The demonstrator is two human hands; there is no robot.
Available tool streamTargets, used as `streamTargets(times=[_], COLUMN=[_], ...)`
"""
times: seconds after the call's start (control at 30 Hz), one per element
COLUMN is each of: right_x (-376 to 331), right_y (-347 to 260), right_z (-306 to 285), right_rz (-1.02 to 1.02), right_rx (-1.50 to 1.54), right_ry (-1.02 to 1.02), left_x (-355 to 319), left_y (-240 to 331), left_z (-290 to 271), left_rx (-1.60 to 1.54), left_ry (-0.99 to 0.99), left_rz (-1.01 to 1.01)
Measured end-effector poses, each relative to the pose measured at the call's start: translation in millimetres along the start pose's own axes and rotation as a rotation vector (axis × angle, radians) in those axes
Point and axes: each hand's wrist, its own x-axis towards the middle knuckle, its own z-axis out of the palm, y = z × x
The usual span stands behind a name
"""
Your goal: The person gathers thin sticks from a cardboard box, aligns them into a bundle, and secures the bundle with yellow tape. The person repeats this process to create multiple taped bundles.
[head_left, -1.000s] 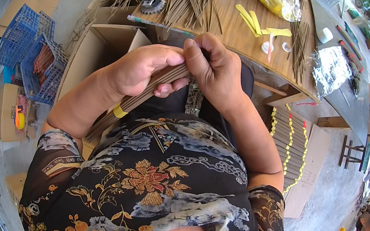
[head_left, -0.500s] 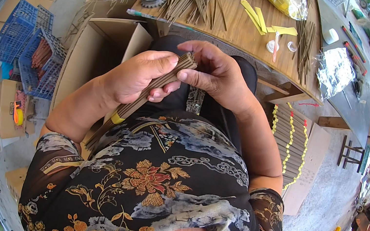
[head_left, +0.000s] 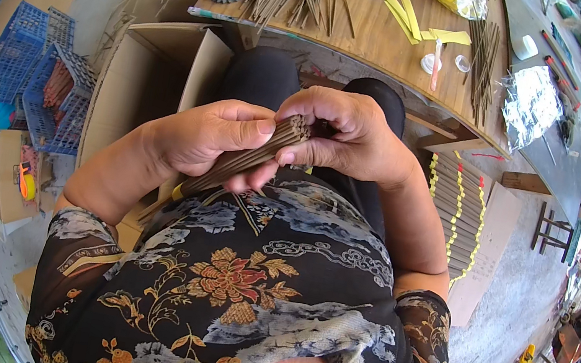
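Evidently light and stiff, the bundle of thin brown sticks (head_left: 254,158) slanted across the front of the floral shirt (head_left: 234,280), nearer than the wooden tabletop (head_left: 397,60), left hand (head_left: 209,136) clamped round its far half, right hand (head_left: 357,135) curled about its far end, how firmly I could not tell. Single sticks looked dry and apt to snap, so an even grip round the middle seemed best. Its near left end, past the yellow band (head_left: 177,192), was hard to follow between forearm and shirt; most left fingers lay hidden underneath.
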Motion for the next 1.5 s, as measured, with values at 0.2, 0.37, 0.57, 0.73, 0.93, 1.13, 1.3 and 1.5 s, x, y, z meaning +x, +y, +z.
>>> streamTargets(times=[0.2,0.37,0.57,0.73,0.93,1.13,1.3,1.5], right_x=[0.4,12.8,30.1,35.9,43.2,32.9,33.1,38.6], right_y=[19.9,26.5,72.0,159.9,225.5,209.2,211.9,214.5], right_z=[-5.8,-16.2,-50.1,-158.1,-163.0,-150.4,-161.4,-166.1], right_rz=[0.039,0.179,0.210,0.596,0.853,0.508,0.376,0.453], right_rx=[0.068,0.040,0.041,-0.873,-1.054,-1.045,-1.107,-1.232], right_ry=[0.041,0.068,0.275,0.766,0.531,0.531,0.478,0.465], left_x=[5.8,16.4,21.2,22.5,26.1,26.2,27.6,25.4], left_y=[4.6,3.4,9.6,16.8,18.8,18.8,19.4,19.3], left_z=[-1.2,-16.2,-45.3,-64.5,-81.1,-91.8,-94.0,-94.4], left_rx=[0.148,0.212,0.197,0.144,0.092,0.105,0.070,0.078], left_ry=[0.107,0.268,0.443,0.489,0.499,0.484,0.468,0.452], left_rz=[0.010,0.025,0.094,0.126,0.111,0.109,0.115,0.126])
